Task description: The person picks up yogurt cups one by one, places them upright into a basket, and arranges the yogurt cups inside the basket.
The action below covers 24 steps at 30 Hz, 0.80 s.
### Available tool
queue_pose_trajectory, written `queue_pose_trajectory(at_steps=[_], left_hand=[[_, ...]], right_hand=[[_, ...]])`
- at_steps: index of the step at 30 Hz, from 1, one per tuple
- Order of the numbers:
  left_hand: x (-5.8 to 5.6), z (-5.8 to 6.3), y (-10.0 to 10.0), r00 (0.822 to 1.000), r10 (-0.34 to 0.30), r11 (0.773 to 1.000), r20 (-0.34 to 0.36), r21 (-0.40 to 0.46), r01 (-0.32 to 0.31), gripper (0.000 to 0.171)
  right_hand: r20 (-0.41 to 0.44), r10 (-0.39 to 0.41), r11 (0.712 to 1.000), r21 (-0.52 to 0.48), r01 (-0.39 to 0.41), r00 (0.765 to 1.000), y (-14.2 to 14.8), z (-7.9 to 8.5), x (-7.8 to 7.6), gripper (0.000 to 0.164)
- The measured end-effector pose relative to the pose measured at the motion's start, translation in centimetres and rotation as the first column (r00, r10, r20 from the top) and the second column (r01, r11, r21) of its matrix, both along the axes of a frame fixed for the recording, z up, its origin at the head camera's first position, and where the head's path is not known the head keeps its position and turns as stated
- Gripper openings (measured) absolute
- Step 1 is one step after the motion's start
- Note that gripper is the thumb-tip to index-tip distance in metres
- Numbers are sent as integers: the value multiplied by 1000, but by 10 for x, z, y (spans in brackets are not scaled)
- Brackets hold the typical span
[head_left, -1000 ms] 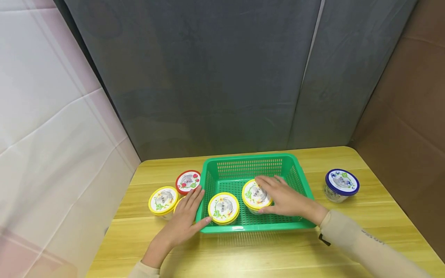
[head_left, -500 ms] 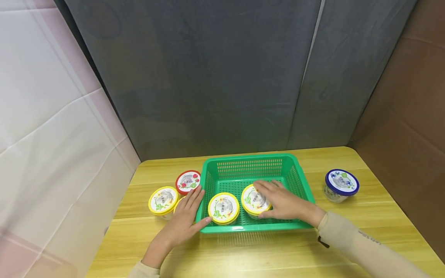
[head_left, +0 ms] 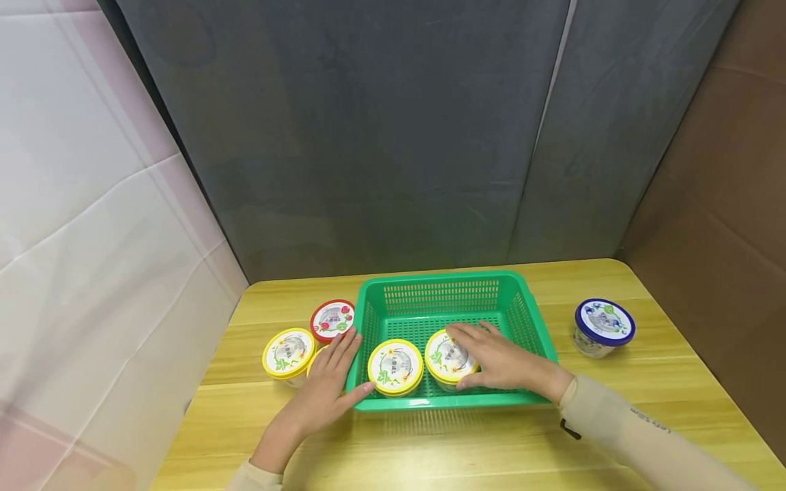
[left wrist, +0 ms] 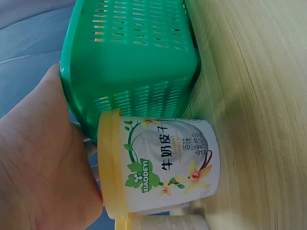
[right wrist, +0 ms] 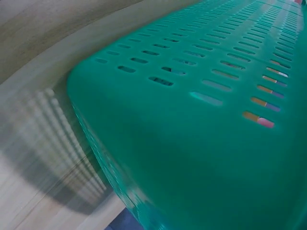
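Observation:
A green plastic basket (head_left: pixel 467 402) stands mid-table. Inside it, my right hand (head_left: pixel 506 358) grips a yellow-lidded tub (head_left: pixel 449 354), thumb at the near side and fingers over the lid's far right edge. A second yellow-lidded tub (head_left: pixel 396 367) sits upright to its left. My left hand (head_left: pixel 328 385) lies with straight fingers along the basket's left rim, thumb toward the front corner. Under that palm, a yellow-lidded tub (left wrist: pixel 163 165) of milk drink stands right beside the basket wall. The right wrist view shows only the basket's outer side (right wrist: pixel 158 129), hiding the held tub.
Left of the basket are a red-lidded tub (head_left: pixel 331 320) and another yellow-lidded tub (head_left: pixel 288 353). A blue-lidded tub (head_left: pixel 604 324) stands on the right of the wooden table (head_left: pixel 430 450). A dark grey panel (head_left: pixel 368 136) rises behind the table.
My right hand has shifted its tub slightly left and toward me, closer to the other tub in the basket. The left hand has stayed in place.

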<state>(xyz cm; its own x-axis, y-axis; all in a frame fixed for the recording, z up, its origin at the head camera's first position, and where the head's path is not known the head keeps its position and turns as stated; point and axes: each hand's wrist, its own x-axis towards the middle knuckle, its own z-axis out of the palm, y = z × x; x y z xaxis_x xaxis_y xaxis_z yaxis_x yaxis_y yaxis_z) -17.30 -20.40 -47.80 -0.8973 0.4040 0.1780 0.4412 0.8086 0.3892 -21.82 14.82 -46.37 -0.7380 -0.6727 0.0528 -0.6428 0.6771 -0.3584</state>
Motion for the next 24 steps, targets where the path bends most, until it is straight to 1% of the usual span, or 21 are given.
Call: queue_pose_trajectory(at_steps=[5, 10, 24], left_hand=[[0, 1, 1, 1000, 1, 1000, 4, -1, -1, 85], [0, 1, 1, 1000, 3, 1000, 7, 1, -3, 85], [0, 1, 1, 1000, 2, 1000, 7, 5, -2, 85]], right_hand=[[19, -3, 1000, -2, 3, 1000, -1, 1, 1, 101], [19, 5, 1000, -22, -5, 1000, -1, 0, 1, 100], [44, -6, 1000, -22, 7, 999, 0, -1, 1, 100]])
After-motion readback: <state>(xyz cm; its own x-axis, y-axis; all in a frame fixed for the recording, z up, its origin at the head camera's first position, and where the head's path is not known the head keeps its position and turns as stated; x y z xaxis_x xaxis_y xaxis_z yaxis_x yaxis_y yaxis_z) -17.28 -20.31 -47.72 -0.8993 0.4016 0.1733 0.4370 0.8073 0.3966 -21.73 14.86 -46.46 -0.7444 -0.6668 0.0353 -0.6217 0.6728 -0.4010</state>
